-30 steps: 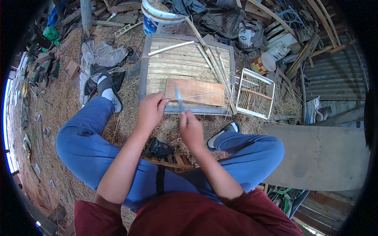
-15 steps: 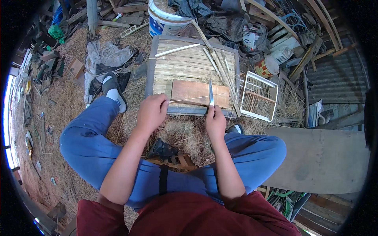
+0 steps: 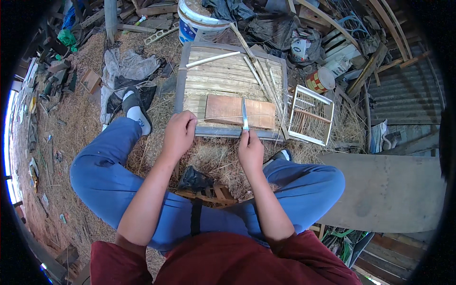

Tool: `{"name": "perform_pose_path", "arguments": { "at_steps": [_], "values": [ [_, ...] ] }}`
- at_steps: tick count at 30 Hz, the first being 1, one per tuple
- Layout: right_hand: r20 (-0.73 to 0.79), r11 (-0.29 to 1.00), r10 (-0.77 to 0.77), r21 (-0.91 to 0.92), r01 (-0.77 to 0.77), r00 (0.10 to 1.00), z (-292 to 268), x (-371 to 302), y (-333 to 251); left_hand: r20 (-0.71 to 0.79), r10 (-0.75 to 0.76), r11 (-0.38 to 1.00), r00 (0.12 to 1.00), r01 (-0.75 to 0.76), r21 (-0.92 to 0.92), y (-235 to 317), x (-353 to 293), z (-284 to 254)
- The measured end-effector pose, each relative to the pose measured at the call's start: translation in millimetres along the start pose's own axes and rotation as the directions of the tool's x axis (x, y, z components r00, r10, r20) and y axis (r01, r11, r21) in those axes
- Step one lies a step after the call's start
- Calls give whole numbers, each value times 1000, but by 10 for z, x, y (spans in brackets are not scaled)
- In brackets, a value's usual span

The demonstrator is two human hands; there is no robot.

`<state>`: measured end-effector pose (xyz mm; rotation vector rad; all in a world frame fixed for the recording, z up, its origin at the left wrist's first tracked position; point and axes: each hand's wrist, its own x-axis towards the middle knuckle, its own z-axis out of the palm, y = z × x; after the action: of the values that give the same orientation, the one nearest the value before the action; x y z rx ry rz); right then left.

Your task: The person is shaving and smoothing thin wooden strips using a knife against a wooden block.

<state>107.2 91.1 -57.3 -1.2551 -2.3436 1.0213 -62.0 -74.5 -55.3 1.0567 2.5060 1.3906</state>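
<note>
My left hand [image 3: 180,132] is closed on one end of a thin wooden stick [image 3: 219,117], which reaches rightward across a reddish-brown board [image 3: 223,104]. My right hand [image 3: 251,148] grips a knife [image 3: 245,116] by its handle. The blade points away from me and crosses the stick above the board; whether it bites into the wood is too small to tell. Beneath the board is a low slatted wooden platform [image 3: 202,84] with a grey frame. The knife's handle is mostly hidden in my fingers.
Several pale strips [image 3: 259,75] lie on the platform's right side, and one white strip [image 3: 213,59] at its far left. A small white-framed barred cage [image 3: 327,121] stands at the right. Behind are a large bucket [image 3: 190,21] and a paint tin [image 3: 320,80]. A grey sheet [image 3: 380,190] lies at lower right.
My right hand and the knife have shifted left along the stick. My left hand has moved slightly left and up with the stick's end.
</note>
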Motion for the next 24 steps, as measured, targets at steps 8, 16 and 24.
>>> {"name": "perform_pose_path", "arguments": {
  "at_steps": [8, 16, 24],
  "values": [
    [-71, 993, 58, 104, -50, 996, -155, 188, 212, -20, 88, 996, 996, -88, 16, -24, -33, 64],
    [134, 1000, -19, -5, 20, 991, 137, -203, -205, -7, 90, 996, 996, -90, 5, -29, -29, 62],
    [-142, 996, -34, 77, 45, 989, -117, 237, 368, 8, 94, 996, 996, -94, -1, -11, -30, 33]
  ]
}}
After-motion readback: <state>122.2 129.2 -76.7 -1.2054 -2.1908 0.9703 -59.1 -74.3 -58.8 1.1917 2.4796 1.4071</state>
